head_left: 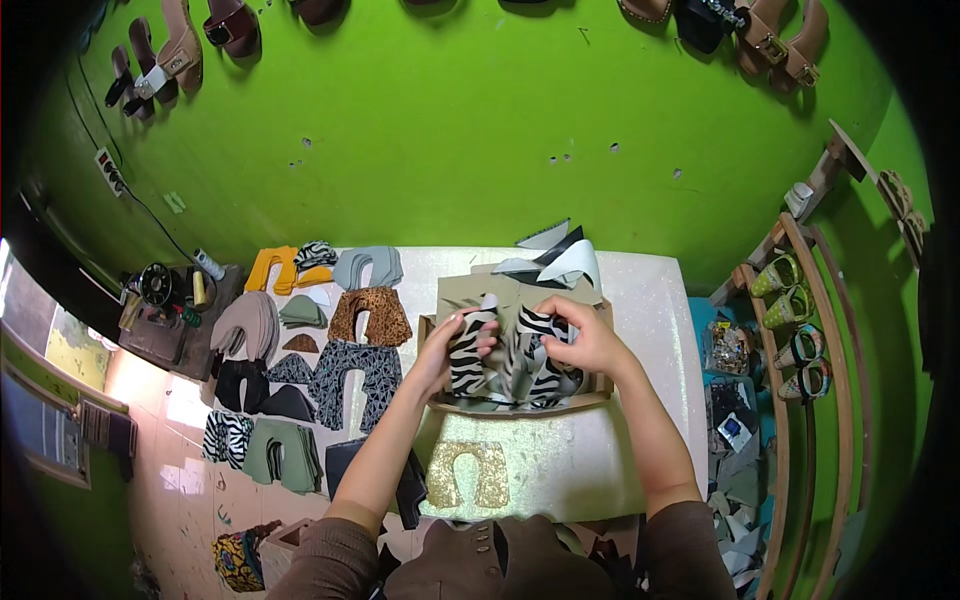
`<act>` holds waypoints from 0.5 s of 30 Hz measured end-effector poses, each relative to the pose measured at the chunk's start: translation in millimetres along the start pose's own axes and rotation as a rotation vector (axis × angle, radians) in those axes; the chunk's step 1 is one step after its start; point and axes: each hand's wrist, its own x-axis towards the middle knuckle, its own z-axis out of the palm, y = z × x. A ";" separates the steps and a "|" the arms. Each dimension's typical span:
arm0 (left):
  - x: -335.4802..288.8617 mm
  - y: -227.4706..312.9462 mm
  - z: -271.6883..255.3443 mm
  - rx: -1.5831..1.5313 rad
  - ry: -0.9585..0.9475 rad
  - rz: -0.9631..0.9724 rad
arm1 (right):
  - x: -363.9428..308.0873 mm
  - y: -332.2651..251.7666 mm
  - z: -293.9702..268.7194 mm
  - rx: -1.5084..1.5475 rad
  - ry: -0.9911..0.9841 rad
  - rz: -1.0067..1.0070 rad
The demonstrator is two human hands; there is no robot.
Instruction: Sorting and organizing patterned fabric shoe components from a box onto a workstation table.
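Over an open cardboard box, both my hands are handling zebra-striped shoe-upper pieces. My left hand is closed around the edge of one black-and-white zebra-striped piece, thumb at its top and fingertips showing on its right side. My right hand pinches another zebra-striped piece, its fingers curled over the upper edge. Greyish-green material lies crumpled in the box between the two pieces. What lies deeper in the box is hidden.
Stacks of cut U-shaped pieces cover the table's left side: leopard, black-and-grey patterned, green. A glittery gold piece lies in front of the box, scraps behind it. A wooden rack with sandals stands at right.
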 end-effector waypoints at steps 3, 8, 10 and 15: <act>-6.5 -3.3 21.1 -0.027 -0.088 -0.054 | 0.9 -9.9 0.8 0.235 -0.115 -0.089; -9.7 -11.9 25.8 -0.125 -0.231 -0.117 | -0.3 9.9 8.1 0.023 -0.135 -0.064; -16.2 -8.6 29.6 -0.178 -0.263 -0.139 | -2.4 18.2 7.5 -0.204 -0.043 -0.099; -21.0 -10.5 24.8 -0.187 -0.249 -0.109 | -4.7 22.8 11.1 -0.481 0.133 -0.218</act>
